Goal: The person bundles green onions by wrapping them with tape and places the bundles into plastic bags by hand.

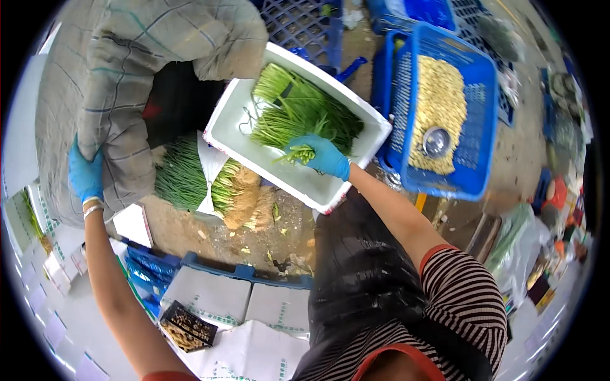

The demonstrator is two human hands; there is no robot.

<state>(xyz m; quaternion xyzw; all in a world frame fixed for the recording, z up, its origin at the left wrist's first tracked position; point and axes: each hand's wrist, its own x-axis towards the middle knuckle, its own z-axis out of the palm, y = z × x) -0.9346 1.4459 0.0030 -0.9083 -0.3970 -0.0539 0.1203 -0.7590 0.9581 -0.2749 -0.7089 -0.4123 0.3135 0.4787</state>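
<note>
My left hand (pixel 86 173), in a blue glove, grips the edge of a grey checked blanket (pixel 117 114), which is lifted and bunched over a dark hollow. My right hand (pixel 323 155), gloved the same way, is closed around a small bunch of green stalks (pixel 300 153) inside a white foam box (pixel 223 127). The pale cut ends of the stalks poke out past my fingers. More leafy green stalks (pixel 279 120) lie in the box beyond that hand. Next to the blanket, on the floor, are bundles of long green onions (pixel 184 174) with tan roots, one tied with white wrapping.
At the right a blue basket (pixel 480 127) holds pale yellow pieces and a metal bowl (pixel 436 142). White cartons (pixel 210 292) stand at the lower left, bearing a small black tray (pixel 189 326). Plastic bags (pixel 518 247) and clutter lie at far right. A blue crate (pixel 298 28) stands behind the box.
</note>
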